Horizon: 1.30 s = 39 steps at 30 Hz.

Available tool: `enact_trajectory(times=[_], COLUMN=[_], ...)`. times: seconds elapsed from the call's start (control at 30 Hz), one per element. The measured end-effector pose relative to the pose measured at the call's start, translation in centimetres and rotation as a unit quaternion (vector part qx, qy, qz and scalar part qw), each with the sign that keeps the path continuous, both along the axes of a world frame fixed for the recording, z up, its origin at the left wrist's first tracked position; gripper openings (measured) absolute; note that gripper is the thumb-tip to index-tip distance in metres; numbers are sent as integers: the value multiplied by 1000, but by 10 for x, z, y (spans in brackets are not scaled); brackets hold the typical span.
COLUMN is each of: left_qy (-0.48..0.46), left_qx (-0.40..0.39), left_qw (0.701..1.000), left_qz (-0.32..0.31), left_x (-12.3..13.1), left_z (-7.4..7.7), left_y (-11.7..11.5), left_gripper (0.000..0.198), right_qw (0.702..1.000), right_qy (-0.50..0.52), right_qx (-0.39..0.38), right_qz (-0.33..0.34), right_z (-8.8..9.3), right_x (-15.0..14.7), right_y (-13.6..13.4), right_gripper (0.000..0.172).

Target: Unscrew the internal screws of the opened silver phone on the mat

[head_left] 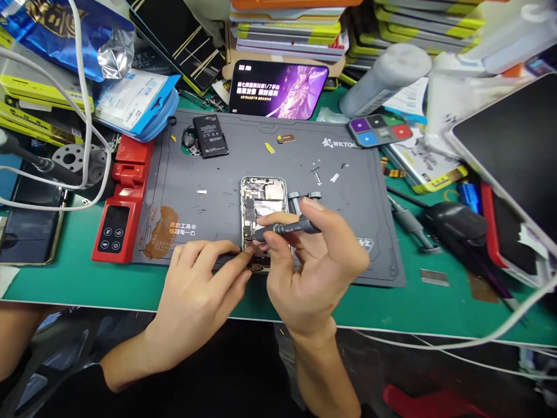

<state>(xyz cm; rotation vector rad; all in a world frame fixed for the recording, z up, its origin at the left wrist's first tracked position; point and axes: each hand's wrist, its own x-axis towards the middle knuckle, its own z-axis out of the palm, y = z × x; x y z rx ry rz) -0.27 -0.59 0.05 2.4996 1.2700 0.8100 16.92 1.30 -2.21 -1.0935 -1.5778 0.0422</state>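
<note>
An opened phone [264,200] lies on the grey work mat, its circuit board and inner parts bare. My left hand [195,284] grips the phone's lower left edge between forefinger and thumb. A dark strip shows under its fingers; I cannot tell what it is. My right hand [315,264] is closed around a dark screwdriver [293,226], which slants down and left over the phone. The screwdriver's tip is hidden by the fingers. Beside the phone's upper right stand small grey screwdriver-like tools [304,195], partly covered by my right hand.
On the mat [174,180] lie a black battery [210,136] and small loose parts [317,176]. A red device [119,215] borders it at left. Behind stands a lit phone [278,90]. A grey bottle [385,78], a tablet-like panel [513,145] and cables crowd the right.
</note>
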Motion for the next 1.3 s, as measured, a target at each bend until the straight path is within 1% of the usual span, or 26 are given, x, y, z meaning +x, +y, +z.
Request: enact_trajectory(times=[0.2,0.27,0.33,0.43,0.5,0.53,0.6,0.7,0.77,0.8,0.87,0.9,0.93,0.97,1.03,1.1,1.2,1.3], left_qy=[-5,-4,0,1,1,3,-3,-38,-53,-45,3,33,63,90,132,172,211,209], left_qx=[-4,-2,-2,-5,-1,1,5,-5,9,42,89,99,104,101,94,100,133,133], left_qw=[1000,1000,1000,1000,1000,1000,1000,999,997,995,985,980,977,976,979,976,966,967], left_qz=[3,4,6,7,9,11,14,20,46,82,151,171,176,168,127,91,65,54], left_x=[1,1,0,1,2,2,2,-5,-14,-20,-32,-36,-40,-42,-43,-40,-35,-32], left_z=[-1,-1,0,0,-1,-1,0,7,16,21,29,31,32,32,30,28,29,31], left_y=[-1,-1,-1,0,0,0,-1,-4,-2,1,11,19,26,34,48,57,61,62], left_gripper=[21,20,20,21,21,21,20,18,18,19,16,14,14,14,14,15,19,22], right_qw=[998,997,994,988,984,984,988,991,992,993,994,994,994,995,994,994,995,996], right_qy=[-60,-74,-95,-115,-121,-118,-103,-84,-76,-71,-58,-56,-55,-56,-58,-55,-39,-36], right_qx=[30,30,43,69,62,53,48,49,43,43,50,49,48,48,53,60,60,48], right_qz=[4,0,-17,-79,-115,-119,-104,-94,-89,-87,-83,-81,-77,-72,-72,-77,-62,-61], right_z=[5,7,8,11,14,15,17,18,19,19,20,20,21,21,22,23,23,22], right_x=[2,3,2,2,3,3,3,4,3,3,3,3,2,2,2,1,1,2], right_y=[0,-1,-2,-5,-6,-6,-6,-6,-5,-5,-5,-5,-5,-5,-5,-4,-5,-7], right_gripper=[78,73,64,54,49,46,45,53,57,57,58,57,56,54,51,49,49,50])
